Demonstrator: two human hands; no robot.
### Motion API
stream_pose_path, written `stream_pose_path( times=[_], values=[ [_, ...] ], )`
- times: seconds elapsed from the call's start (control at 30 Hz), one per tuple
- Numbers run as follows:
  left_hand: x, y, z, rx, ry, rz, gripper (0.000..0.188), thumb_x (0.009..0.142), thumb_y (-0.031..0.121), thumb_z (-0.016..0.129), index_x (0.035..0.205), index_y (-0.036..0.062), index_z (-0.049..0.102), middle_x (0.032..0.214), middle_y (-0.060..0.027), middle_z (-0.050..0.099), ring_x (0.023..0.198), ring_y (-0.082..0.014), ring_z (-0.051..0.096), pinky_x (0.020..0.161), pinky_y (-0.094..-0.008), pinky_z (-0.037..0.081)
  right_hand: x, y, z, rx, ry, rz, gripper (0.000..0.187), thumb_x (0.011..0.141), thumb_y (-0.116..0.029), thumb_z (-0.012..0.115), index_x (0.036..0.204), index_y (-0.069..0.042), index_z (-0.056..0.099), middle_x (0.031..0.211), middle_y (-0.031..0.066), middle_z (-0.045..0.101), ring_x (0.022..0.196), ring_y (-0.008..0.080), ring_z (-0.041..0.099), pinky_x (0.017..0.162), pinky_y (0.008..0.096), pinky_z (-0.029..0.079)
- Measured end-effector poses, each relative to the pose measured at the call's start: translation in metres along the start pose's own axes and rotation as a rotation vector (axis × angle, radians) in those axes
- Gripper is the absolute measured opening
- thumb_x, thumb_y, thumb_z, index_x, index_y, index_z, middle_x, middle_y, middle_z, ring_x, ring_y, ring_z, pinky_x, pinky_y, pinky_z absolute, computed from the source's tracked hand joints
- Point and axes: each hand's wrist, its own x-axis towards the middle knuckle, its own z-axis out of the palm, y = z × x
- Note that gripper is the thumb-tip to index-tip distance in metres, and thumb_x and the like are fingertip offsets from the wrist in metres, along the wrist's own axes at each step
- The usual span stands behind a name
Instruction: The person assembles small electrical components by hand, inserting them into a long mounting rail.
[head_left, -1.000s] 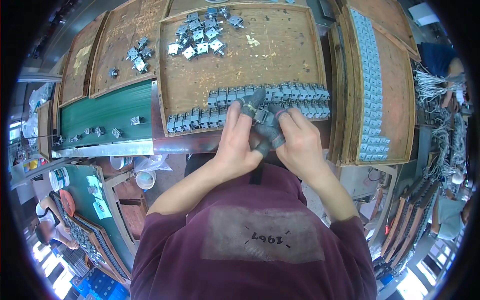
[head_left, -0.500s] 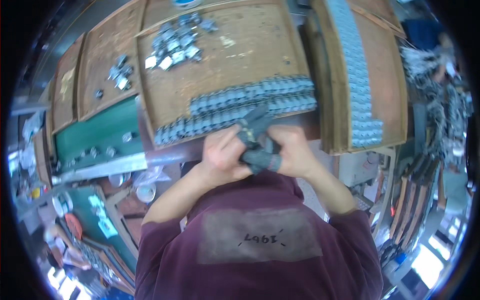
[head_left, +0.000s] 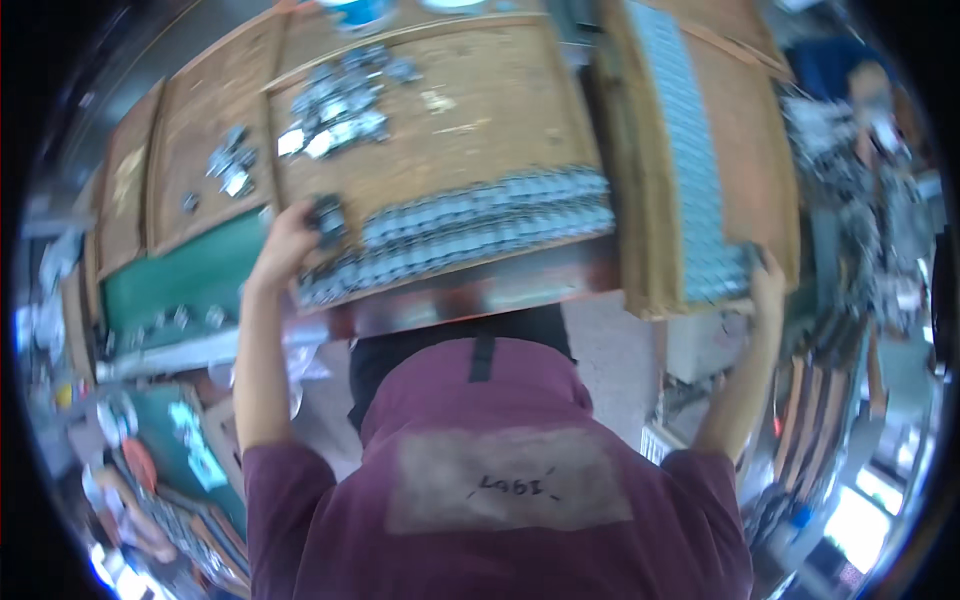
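My left hand (head_left: pixel 290 243) reaches over the left part of the middle wooden tray (head_left: pixel 500 75), close to the left end of the rows of small grey metal parts (head_left: pixel 480 212). Dark material covers its fingertips; blur hides whether they hold anything. Far to the right, my right hand (head_left: pixel 768 285) is over the right wooden tray (head_left: pixel 745 130). Its dark-covered fingertips are at the end of the short row beside a long band of grey metal parts (head_left: pixel 685 150). Whether those fingers grip a part does not show.
A loose heap of shiny metal parts (head_left: pixel 340 105) lies in the middle tray, with a smaller heap (head_left: pixel 232 162) to its left. Several pieces lie on a green surface (head_left: pixel 190 265). A blue-and-white tub (head_left: pixel 360 12) stands at the back. Bundled strands (head_left: pixel 830 125) are at far right.
My hands were together in front of my chest, with dark glove-like material about the fingers. They have parted, the left to the middle tray's left side, the right to the right tray.
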Motion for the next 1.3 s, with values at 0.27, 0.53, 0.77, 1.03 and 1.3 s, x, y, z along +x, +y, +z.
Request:
stream_pose_path(
  times=[0.27, 0.53, 0.77, 1.03, 1.3],
  values=[
    [-0.004, -0.009, 0.025, -0.06, -0.172, -0.086, 0.063, 0.071, -0.002, 0.054, 0.134, -0.0078, 0.05, 0.128, -0.0159, 0.061, 0.119, -0.026, 0.056, 0.103, -0.0322, 0.042, 0.02, 0.008, 0.007, 0.185, -0.176, 0.034, 0.036, 0.098, -0.025, 0.061, 0.126, -0.002, 0.063, 0.107, -0.0001, 0.064, 0.096, 0.0124, 0.055, 0.086, 0.0266, 0.044],
    [-0.077, -0.003, -0.014, 0.478, 0.794, 0.077, 0.032, 0.08, 0.006, 0.06, 0.111, 0.0016, 0.063, 0.099, -0.0154, 0.064, 0.092, -0.0352, 0.062, 0.081, -0.0415, 0.052, 0.039, 0.037, -0.017, 0.119, 0.014, 0.07, 0.03, 0.095, -0.018, 0.061, 0.121, -0.003, 0.064, 0.108, 0.0048, 0.066, 0.093, 0.0125, 0.06, 0.079, 0.0259, 0.048],
    [-0.096, -0.076, -0.037, 0.509, 0.647, -0.675, 0.039, 0.078, 0.026, 0.063, 0.108, 0.0016, 0.061, 0.102, -0.0222, 0.07, 0.098, -0.0411, 0.066, 0.085, -0.0485, 0.051, 0.012, -0.052, 0.033, 0.846, -0.039, -0.275, 0.037, 0.095, -0.013, 0.055, 0.13, 0.0, 0.056, 0.118, 0.0103, 0.063, 0.103, 0.0228, 0.064, 0.084, 0.0357, 0.056],
    [-0.115, -0.016, -0.008, -0.619, 0.59, -0.063, 0.038, 0.082, -0.005, 0.06, 0.12, 0.0005, 0.063, 0.103, -0.0057, 0.071, 0.093, -0.0186, 0.067, 0.082, -0.0303, 0.053, -0.125, -0.204, 0.154, 0.877, -0.468, -0.296, 0.029, 0.093, -0.01, 0.066, 0.12, -0.002, 0.062, 0.104, 0.0098, 0.068, 0.088, 0.0155, 0.067, 0.07, 0.0299, 0.058],
    [-0.118, 0.096, 0.076, -0.961, 0.165, 0.261, 0.046, 0.083, -0.002, 0.07, 0.128, -0.0014, 0.059, 0.123, -0.01, 0.065, 0.111, -0.0186, 0.062, 0.098, -0.034, 0.049, -0.205, -0.269, 0.176, 0.875, -0.968, -0.419, 0.042, 0.085, -0.002, 0.073, 0.123, -0.002, 0.056, 0.107, 0.0057, 0.065, 0.09, 0.0133, 0.064, 0.074, 0.0281, 0.056]
  ],
)
